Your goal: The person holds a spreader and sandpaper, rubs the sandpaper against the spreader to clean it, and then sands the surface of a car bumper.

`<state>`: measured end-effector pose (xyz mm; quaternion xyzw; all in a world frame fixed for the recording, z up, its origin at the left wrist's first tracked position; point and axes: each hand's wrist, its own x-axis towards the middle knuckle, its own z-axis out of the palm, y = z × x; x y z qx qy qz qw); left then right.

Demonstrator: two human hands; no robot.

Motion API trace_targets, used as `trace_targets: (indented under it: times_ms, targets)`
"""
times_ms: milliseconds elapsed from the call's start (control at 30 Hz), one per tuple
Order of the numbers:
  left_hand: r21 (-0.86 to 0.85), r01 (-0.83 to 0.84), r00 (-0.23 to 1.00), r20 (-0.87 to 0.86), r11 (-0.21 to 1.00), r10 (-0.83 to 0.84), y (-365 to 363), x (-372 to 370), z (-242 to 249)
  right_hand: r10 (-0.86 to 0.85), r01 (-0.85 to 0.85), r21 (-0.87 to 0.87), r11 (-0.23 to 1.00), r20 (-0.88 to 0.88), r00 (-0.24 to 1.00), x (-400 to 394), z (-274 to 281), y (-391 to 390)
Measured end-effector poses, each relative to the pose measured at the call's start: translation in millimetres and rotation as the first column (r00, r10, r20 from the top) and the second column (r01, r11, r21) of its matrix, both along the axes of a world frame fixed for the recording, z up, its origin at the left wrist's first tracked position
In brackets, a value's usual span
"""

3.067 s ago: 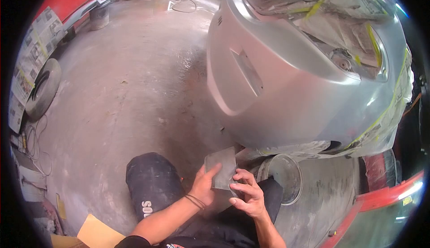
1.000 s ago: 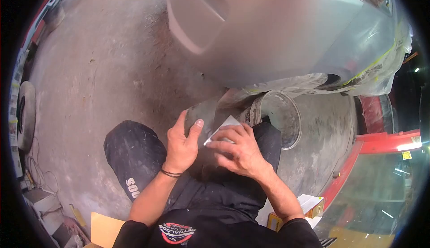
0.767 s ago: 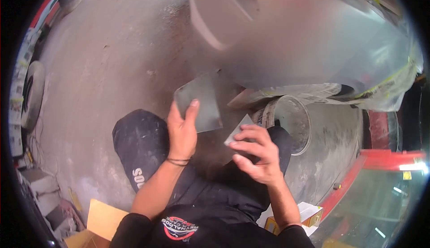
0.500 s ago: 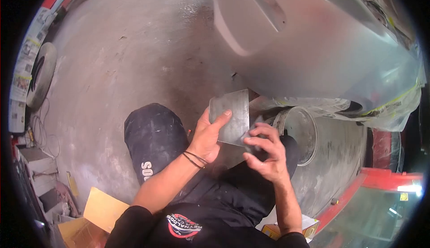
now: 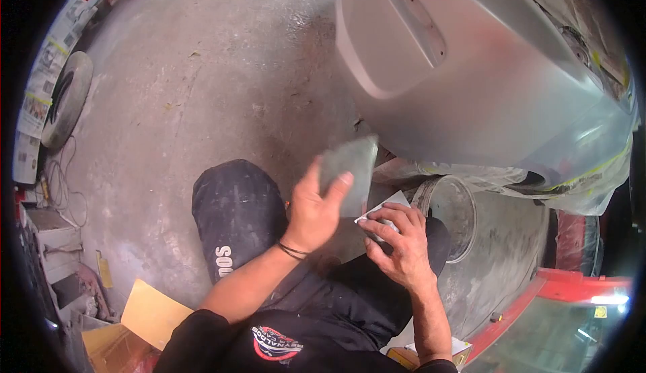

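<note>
A grey abrasive sheet (image 5: 348, 171) is held up by the left hand (image 5: 313, 211), with the thumb (image 5: 340, 183) pressed on its near face and the other fingers hidden behind it. The sheet is blurred, so its exact edge cannot be told, but its long axis runs upward and away from the hand, toward the silver bumper (image 5: 471, 83) just above it. A smaller pale piece (image 5: 383, 206) is pinched in the closed fingers of the right hand (image 5: 397, 245); it lies just beside the lower right corner of the grey sheet, and whether the two touch cannot be told. The left hand is the nearer one to the bumper; the right hand is lower and closer to the body. A round container (image 5: 451, 215) stands on the concrete floor (image 5: 202, 90) just right of the right hand, under the masked lower edge of the bumper. The person's dark knee (image 5: 235, 218) is seen left of both hands.
</note>
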<state>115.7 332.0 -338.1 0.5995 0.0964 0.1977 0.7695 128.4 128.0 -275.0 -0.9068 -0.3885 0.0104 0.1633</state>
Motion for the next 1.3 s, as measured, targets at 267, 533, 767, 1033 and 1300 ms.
trace_targets:
  times_ms: [267,533,767,1033,1300]
  targets:
    - [-0.766,0.012,0.98,-0.119,0.643,-0.161,-10,4,-5,0.209,0.115,0.701,0.704,-0.359,0.909,-4,-15,-4]
    - [-0.825,0.157,0.926,-0.068,0.543,-0.372,-3,0,2,-0.032,0.038,0.173,0.984,-0.035,0.999,32,0,-35]
    - [-0.654,0.123,0.961,-0.109,0.746,-0.254,-2,6,-10,0.016,-0.046,0.154,0.987,0.193,0.981,35,51,-22]
    - [-0.547,0.098,0.963,-0.16,0.831,-0.219,-7,5,-7,0.128,-0.129,0.099,0.987,0.021,0.992,39,27,-16]
    - [-0.552,0.087,0.968,-0.149,0.829,-0.201,-16,1,-15,0.085,-0.085,0.072,0.994,-0.001,0.996,26,29,-18]
